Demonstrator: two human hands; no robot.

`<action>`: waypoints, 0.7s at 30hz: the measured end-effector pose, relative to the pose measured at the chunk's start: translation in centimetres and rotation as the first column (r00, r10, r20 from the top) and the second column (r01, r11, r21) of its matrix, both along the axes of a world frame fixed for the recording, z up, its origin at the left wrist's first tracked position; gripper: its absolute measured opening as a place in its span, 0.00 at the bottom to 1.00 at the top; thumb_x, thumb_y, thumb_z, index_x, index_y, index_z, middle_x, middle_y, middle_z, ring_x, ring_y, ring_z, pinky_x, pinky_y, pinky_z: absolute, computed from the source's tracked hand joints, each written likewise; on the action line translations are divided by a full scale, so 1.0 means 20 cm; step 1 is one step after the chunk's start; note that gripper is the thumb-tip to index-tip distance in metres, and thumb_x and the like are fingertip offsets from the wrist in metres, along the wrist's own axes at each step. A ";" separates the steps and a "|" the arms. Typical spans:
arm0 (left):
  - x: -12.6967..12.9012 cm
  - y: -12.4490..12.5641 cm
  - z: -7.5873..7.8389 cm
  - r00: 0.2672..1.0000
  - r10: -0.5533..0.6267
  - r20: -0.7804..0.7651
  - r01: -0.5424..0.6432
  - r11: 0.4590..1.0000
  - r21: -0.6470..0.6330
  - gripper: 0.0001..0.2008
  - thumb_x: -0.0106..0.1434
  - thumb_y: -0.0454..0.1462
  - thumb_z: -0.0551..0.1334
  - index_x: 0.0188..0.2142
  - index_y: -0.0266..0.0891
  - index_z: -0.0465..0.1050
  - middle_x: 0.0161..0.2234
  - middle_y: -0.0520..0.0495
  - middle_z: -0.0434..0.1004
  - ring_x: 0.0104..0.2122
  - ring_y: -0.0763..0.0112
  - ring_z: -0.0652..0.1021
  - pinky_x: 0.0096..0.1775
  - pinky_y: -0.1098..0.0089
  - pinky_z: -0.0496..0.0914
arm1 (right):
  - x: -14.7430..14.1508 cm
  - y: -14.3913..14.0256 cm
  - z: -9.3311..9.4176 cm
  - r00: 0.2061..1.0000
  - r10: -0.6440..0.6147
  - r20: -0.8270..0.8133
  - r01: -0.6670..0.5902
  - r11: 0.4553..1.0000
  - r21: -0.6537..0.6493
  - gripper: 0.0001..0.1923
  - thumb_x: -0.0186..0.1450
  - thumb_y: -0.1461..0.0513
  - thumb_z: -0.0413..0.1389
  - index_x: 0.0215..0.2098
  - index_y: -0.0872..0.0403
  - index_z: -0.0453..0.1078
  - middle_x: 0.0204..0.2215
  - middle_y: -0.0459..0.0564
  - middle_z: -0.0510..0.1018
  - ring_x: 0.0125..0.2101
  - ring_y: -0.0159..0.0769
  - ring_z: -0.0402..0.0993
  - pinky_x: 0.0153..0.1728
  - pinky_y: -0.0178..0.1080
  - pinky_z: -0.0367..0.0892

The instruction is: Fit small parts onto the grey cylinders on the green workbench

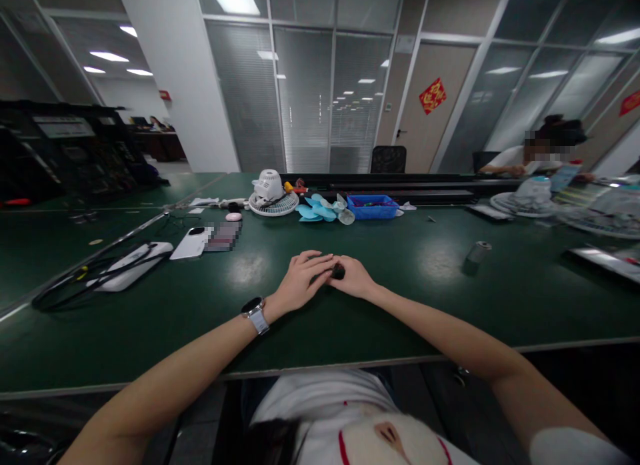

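Observation:
My left hand (304, 278), with a watch (255, 311) on its wrist, reaches its long fingers across to my right hand. The tips of its thumb and forefinger meet the right fingers, and what lies between them is hidden. Curled round a small dark object (339, 271), my right hand (354, 277) rests just above the green tabletop (320, 331). The object is too small and covered to tell its kind. A silver metal cylinder (480, 251) stands apart on the table, to the right of my hands.
Behind my hands lie a white fan head (270, 191), blue fan blades (320, 209) and a blue bin (373, 207). At left are a white phone (191, 243) and a white case (133, 268) with black cable (60, 288). Another person (537, 155) sits at the far right.

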State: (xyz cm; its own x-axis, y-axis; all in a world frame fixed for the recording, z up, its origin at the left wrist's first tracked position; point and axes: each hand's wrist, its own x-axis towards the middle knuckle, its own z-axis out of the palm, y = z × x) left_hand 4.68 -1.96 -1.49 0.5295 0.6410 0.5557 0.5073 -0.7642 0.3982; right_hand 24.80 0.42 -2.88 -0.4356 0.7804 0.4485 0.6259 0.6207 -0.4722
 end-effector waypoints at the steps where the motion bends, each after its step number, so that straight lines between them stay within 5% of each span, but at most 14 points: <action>1: 0.00 0.01 0.00 1.000 0.007 0.007 -0.007 1.000 0.001 0.19 0.70 0.43 0.55 0.58 0.52 0.71 0.57 0.47 0.74 0.58 0.55 0.67 0.56 0.50 0.60 | -0.01 -0.01 0.00 1.000 0.018 -0.006 -0.018 1.000 0.006 0.13 0.60 0.56 0.62 0.41 0.54 0.73 0.36 0.50 0.78 0.36 0.39 0.72 0.38 0.40 0.66; 12: 0.04 0.01 0.03 0.941 0.233 0.247 -0.215 0.972 -0.095 0.07 0.62 0.40 0.65 0.39 0.45 0.81 0.37 0.47 0.80 0.43 0.63 0.76 0.45 0.62 0.72 | -0.03 -0.02 -0.01 0.998 0.061 -0.005 -0.061 0.998 0.031 0.17 0.61 0.52 0.62 0.43 0.54 0.72 0.34 0.49 0.78 0.34 0.37 0.72 0.35 0.38 0.64; 17: 0.02 0.01 0.06 0.872 0.230 0.432 -0.167 0.970 -0.179 0.09 0.62 0.42 0.65 0.38 0.41 0.77 0.40 0.46 0.80 0.41 0.66 0.80 0.46 0.64 0.73 | -0.03 -0.03 0.00 0.998 0.057 -0.004 -0.057 0.998 0.009 0.21 0.61 0.49 0.62 0.46 0.53 0.73 0.37 0.50 0.79 0.36 0.38 0.73 0.38 0.39 0.66; 21: -0.05 0.05 0.03 0.899 0.271 0.344 -0.182 0.946 -0.268 0.11 0.61 0.43 0.66 0.40 0.42 0.74 0.39 0.46 0.83 0.44 0.63 0.81 0.51 0.60 0.70 | -0.02 -0.03 0.01 0.998 0.062 0.009 -0.062 0.998 0.007 0.22 0.61 0.49 0.61 0.49 0.51 0.72 0.40 0.50 0.79 0.39 0.39 0.73 0.39 0.40 0.67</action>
